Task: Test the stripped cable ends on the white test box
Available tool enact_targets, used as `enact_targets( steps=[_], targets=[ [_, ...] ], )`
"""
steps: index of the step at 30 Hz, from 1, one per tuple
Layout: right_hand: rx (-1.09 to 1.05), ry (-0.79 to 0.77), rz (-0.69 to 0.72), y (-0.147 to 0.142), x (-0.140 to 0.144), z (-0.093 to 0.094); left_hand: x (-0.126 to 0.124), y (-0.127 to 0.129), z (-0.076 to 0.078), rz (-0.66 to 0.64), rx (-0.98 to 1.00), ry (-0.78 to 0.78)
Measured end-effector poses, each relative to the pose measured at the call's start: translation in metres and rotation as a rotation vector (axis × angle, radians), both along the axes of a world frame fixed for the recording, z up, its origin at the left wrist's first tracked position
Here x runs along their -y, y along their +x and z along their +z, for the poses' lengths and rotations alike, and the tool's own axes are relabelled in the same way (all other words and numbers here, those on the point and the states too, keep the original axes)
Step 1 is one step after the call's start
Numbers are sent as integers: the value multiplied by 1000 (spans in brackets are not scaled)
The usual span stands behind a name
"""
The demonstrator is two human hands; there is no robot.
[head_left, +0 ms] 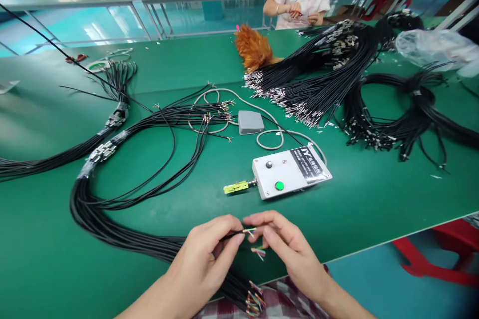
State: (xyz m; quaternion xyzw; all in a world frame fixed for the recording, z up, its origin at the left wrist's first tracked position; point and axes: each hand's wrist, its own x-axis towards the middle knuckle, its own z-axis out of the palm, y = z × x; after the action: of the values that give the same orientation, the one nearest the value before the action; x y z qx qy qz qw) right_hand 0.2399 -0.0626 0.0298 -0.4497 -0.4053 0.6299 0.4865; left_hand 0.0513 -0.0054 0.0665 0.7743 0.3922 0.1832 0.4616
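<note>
Left hand (215,246) pinched a black cable (235,233) over the table (374,209), bared wires (250,231) reaching the right hand (282,239), fingers curled, grip unclear; a slack left pinch probably risked cable roll and crossed wires.

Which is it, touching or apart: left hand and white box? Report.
Apart: the head view shows green tabletop between the left hand and the white box.
</note>
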Motion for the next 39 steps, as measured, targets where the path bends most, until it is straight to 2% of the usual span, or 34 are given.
enact_targets(
  steps=[5,9,14,18,20,23,27,39],
  targets=[
    [4,-66,-19,-5,-5,3,2,7,-4,145,51,-69],
    [141,-50,-50,-11,-13,8,2,11,-5,215,87,-79],
    [279,35,-108,-15,-17,12,4,10,-9,201,73,-30],
    [319,-6,-84,-11,-22,15,6,6,-11,147,52,94],
    [233,-84,-15,-7,-25,17,7,5,-11,109,67,154],
    [-17,-224,125,0,-32,17,7,3,-11,74,96,225],
    [-225,-356,284,6,-39,14,7,1,-11,39,97,261],
    [-616,-698,429,-3,-43,-7,11,-3,-12,96,150,84]
  ],
)
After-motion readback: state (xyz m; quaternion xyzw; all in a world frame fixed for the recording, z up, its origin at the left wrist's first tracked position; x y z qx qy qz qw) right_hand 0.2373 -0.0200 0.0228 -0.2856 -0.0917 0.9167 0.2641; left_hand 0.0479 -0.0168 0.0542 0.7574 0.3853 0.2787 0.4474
